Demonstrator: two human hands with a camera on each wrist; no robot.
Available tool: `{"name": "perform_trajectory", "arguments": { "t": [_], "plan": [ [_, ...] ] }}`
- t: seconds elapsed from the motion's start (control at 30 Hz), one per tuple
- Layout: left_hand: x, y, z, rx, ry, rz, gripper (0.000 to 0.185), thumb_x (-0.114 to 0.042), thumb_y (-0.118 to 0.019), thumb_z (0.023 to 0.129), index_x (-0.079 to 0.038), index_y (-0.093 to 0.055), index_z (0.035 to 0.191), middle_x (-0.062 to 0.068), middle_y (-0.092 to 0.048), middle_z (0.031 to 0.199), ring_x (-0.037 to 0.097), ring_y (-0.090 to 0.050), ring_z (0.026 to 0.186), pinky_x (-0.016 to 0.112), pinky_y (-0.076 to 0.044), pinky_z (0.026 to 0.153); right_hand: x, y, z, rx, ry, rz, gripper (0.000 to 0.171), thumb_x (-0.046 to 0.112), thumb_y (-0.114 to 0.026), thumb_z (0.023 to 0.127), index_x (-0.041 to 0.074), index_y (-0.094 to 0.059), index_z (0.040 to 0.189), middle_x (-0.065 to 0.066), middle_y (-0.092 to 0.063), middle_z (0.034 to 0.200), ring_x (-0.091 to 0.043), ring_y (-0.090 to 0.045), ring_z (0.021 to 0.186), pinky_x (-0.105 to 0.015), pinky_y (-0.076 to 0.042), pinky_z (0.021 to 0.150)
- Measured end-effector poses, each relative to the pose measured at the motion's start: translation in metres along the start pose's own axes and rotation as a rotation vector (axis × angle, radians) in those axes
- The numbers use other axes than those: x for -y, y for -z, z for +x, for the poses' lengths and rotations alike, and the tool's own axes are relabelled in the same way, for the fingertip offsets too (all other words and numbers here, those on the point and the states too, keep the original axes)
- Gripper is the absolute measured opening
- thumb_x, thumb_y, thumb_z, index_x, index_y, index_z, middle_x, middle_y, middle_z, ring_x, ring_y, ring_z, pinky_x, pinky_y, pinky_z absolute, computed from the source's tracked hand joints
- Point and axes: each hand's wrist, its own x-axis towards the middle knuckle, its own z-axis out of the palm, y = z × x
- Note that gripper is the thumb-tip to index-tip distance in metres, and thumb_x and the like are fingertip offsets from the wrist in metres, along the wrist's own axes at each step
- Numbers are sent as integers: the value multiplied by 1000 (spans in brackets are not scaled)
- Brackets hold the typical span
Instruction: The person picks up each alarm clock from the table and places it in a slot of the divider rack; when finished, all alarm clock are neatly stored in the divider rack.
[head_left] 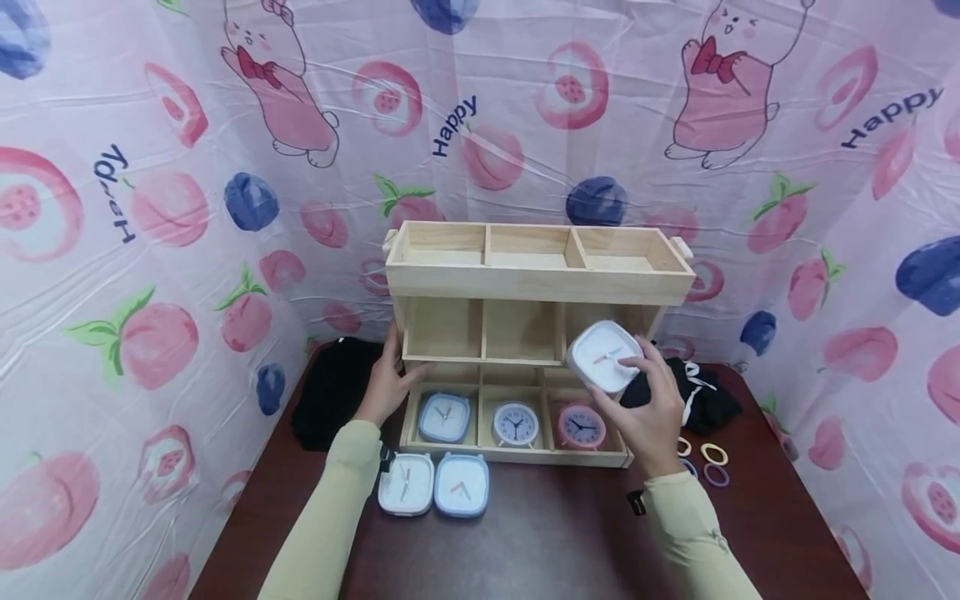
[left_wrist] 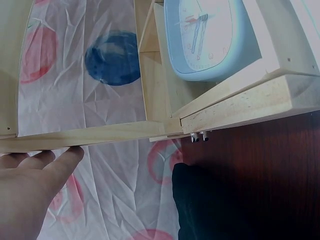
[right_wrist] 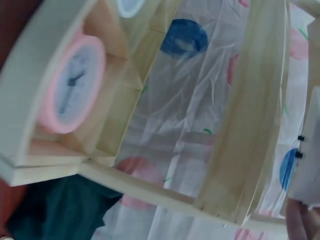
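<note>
From the head view, our right hand (head_left: 648,412) grips the white clock (head_left: 604,357), lifted by the wooden shelf's (head_left: 536,283) middle row, while our left hand (head_left: 390,385) rests flat on the shelf's side to steady it. By the left wrist, straight fingers (left_wrist: 60,162) touch wood. By the right wrist, a pink clock (right_wrist: 72,85) sits low.
</note>
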Motion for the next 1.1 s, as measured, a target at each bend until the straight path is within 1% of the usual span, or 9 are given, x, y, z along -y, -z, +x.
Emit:
{"name": "perform_trajectory", "arguments": {
  "t": [0.07,0.17,0.23,0.3,0.4,0.57,0.73,0.93,1.1],
  "plan": [
    [0,0,0,-1,-4,-1,112,-15,-80,98,-32,1,173,22,-29,175,41,-33,160,62,-32,129,-2,-7,7,-31,-18,-30,52,9,-99,62,-3,-73,105,-23,-67,144,-45,-61,134,-26,-41,118],
    [2,-1,0,-2,-6,-7,112,-15,-80,98,-33,1,173,22,-27,175,41,-32,160,62,-33,129,-5,-18,17,-64,-33,-88,50,17,-99,66,-2,-73,104,-23,-68,141,-45,-63,129,-46,-44,109],
    [2,-2,0,0,-4,-10,113,-15,-80,98,-34,1,173,21,-25,176,40,-32,161,62,-33,129,-9,-23,23,-75,-44,-131,50,21,-99,67,-2,-72,103,-24,-70,137,-47,-63,123,-58,-43,100],
    [3,-2,0,0,0,-15,113,-14,-80,97,-36,1,173,20,-24,177,40,-31,161,61,-33,129,-14,-28,27,-69,-61,-170,51,25,-98,68,-2,-71,101,-25,-70,134,-49,-63,119,-64,-41,95],
    [2,-2,-1,-2,5,-15,112,-14,-80,98,-36,1,173,19,-23,177,39,-31,162,61,-33,130,-22,-33,30,-44,-76,-213,50,27,-96,69,-2,-69,99,-27,-69,134,-51,-63,118,-67,-40,95],
    [1,-1,0,-5,3,-5,112,-12,-79,98,-34,1,173,20,-24,177,40,-31,161,61,-33,130,-32,-41,28,16,-91,-266,45,27,-95,73,0,-68,97,-27,-64,144,-51,-60,129,-71,-38,103],
    [0,-1,0,-6,-6,-7,112,-10,-79,97,-33,0,173,20,-25,176,40,-32,161,60,-33,130,-32,-44,26,74,-96,-323,44,27,-95,76,1,-66,96,-25,-60,150,-50,-56,134,-73,-34,110],
    [0,-1,0,-7,-3,-18,113,-9,-79,97,-34,1,173,19,-21,178,40,-30,162,61,-32,130,-32,-43,25,138,-94,-372,42,29,-94,79,3,-65,97,-26,-58,154,-44,-54,143,-72,-33,116],
    [1,-2,0,-8,-2,-16,112,-10,-79,98,-35,0,173,18,-20,178,39,-29,162,60,-32,130,-29,-40,21,188,-98,-395,39,30,-92,83,3,-69,99,-25,-58,154,-44,-54,144,-72,-31,121]
  ]
}}
